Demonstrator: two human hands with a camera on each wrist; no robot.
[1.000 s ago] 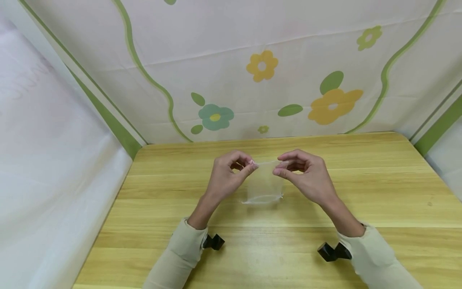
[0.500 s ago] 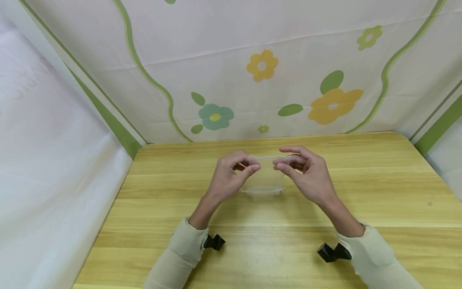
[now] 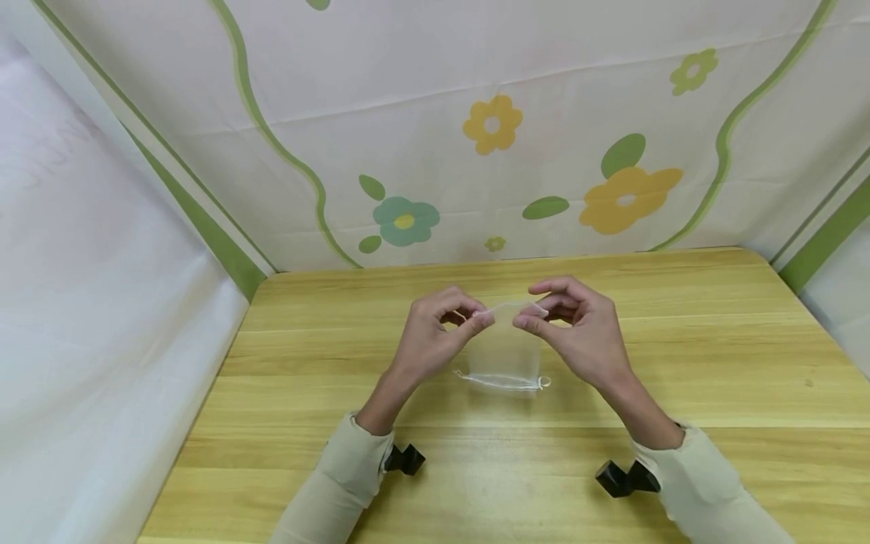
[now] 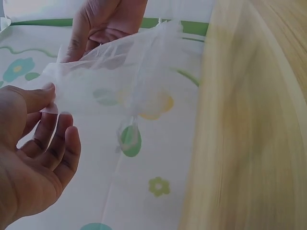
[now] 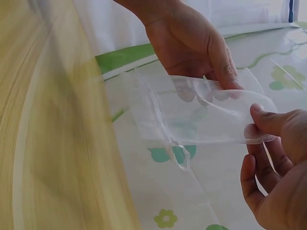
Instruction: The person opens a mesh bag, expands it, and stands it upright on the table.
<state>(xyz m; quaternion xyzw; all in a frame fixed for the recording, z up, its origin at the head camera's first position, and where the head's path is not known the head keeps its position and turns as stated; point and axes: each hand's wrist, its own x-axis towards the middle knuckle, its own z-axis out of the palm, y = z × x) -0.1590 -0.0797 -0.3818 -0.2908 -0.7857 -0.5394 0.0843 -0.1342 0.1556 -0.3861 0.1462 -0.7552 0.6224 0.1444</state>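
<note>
A small sheer white drawstring pouch (image 3: 504,347) hangs between the two hands, over the wooden table. Its bottom edge is uppermost and its drawstring (image 3: 506,381) runs across the low end, with a small loop at the right. The left hand (image 3: 438,329) pinches one upper corner between thumb and fingers. At the opposite corner the right hand (image 3: 581,329) pinches the cloth, its index finger raised off it. Through the thin mesh (image 5: 206,115) in the right wrist view, the left fingers show faintly. The left wrist view has the pouch (image 4: 110,86) stretched between both hands.
The wooden table (image 3: 476,468) spreads beneath the hands. A white curtain (image 3: 421,136) printed with flowers rises behind it, and another white cloth (image 3: 115,302) hangs at the left. Black wrist mounts (image 3: 405,459) stick out from the beige sleeves.
The pouch's low drawstring end swung up and away, then dropped back toward the person, its string now showing more plainly. The right index finger has lifted. Both hands stay nearly in place.
</note>
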